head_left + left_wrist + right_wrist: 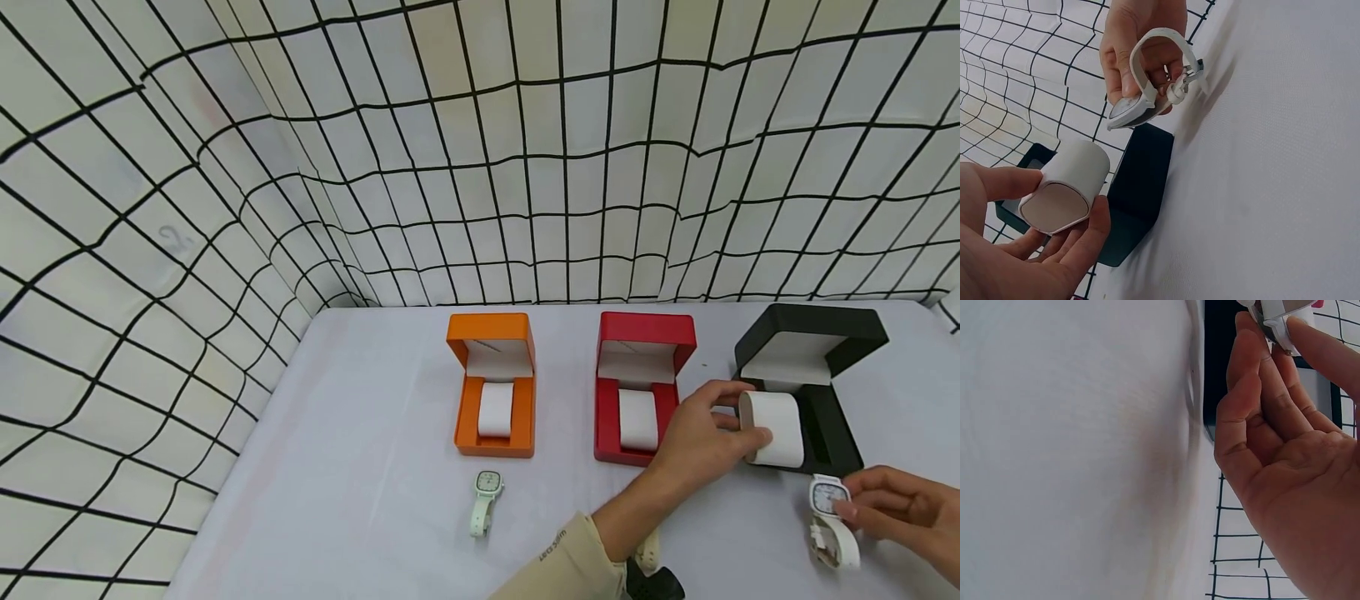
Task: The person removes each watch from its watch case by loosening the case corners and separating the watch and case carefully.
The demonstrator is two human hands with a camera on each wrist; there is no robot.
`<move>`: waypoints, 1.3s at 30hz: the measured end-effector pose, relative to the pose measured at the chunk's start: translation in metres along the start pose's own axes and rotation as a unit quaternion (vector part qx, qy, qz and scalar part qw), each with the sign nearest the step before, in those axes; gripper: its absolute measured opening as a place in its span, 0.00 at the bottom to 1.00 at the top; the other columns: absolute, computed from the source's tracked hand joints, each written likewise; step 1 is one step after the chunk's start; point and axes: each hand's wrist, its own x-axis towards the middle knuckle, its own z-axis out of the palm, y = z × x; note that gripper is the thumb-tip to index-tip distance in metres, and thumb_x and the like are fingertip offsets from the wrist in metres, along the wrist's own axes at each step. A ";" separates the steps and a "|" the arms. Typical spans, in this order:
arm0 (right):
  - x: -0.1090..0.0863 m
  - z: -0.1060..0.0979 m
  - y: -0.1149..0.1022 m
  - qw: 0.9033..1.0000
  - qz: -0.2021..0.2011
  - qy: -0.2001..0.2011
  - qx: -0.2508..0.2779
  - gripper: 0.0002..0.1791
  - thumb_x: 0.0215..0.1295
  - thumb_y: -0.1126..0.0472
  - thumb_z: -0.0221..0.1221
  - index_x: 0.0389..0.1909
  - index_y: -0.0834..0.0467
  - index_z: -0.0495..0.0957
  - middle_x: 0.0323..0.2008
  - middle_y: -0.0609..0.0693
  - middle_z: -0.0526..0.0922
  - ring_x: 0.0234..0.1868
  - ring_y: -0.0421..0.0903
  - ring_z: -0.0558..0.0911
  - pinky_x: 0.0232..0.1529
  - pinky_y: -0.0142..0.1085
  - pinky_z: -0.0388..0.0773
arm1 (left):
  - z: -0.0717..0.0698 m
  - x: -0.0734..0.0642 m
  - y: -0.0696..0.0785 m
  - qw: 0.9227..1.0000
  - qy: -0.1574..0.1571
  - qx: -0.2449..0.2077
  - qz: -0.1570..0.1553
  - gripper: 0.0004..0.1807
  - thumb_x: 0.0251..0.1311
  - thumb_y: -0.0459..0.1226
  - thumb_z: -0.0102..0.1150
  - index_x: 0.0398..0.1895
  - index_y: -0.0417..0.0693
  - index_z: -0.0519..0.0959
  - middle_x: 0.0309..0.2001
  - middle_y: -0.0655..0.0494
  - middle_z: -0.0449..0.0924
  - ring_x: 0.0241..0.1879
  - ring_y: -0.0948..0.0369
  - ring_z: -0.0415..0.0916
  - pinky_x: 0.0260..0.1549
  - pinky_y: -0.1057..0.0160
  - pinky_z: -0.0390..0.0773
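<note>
My left hand [701,435] grips a white watch cushion [778,429] by its two ends, thumb on one side and fingers on the other. It is held over the open dark watch box [846,437] at the right. A white wristwatch [828,498] is pinched by its case between the thumb and fingers of my right hand [903,507], just in front of that box. In the left wrist view the watch strap [1142,56] forms a loop, apart from the cushion. Only part of the watch [1279,328] shows at the top of the right wrist view.
An orange watch box [495,448] and a red one [607,425] stand with lids up, each with a white cushion inside. A pale green watch [484,502] lies before the orange box. Black wire mesh [532,158] rises behind and left of the white-covered table [337,467].
</note>
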 end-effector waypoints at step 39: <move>-0.004 0.016 -0.006 0.996 -0.035 -0.004 -0.083 0.16 0.75 0.58 0.61 0.51 0.69 0.78 0.34 0.45 0.80 0.27 0.37 0.73 0.28 0.31 0.73 | 0.001 0.000 -0.002 1.000 0.004 -0.005 -0.002 0.23 0.59 0.30 0.71 0.57 0.58 0.82 0.43 0.76 0.79 0.34 0.79 0.77 0.30 0.75 0.80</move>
